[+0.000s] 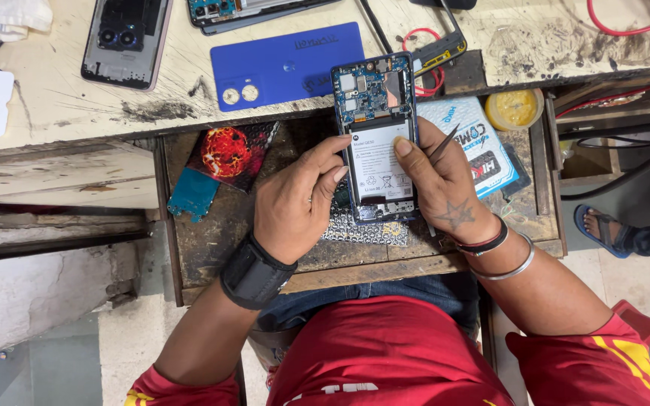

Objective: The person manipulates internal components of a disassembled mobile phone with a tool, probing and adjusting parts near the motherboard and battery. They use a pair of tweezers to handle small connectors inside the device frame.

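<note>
An opened phone (376,135) with a bare circuit board on top and a white battery below is held over an open wooden drawer (189,248). My left hand (299,197) grips its left edge, thumb and forefinger on the frame. My right hand (441,184) holds the right edge, thumb pressed on the battery, and also pinches dark tweezers (442,143) that point up and right. A black band wraps my left wrist; bangles circle my right.
A blue back cover (287,66) lies on the scratched worktop (77,105) beside a grey phone shell (123,41) and another opened phone (242,11). The drawer holds a red patterned cover (227,153), a teal part (192,195), a white-blue packet (475,146), a yellow tub (514,110). A sandalled foot (603,229) stands at the right.
</note>
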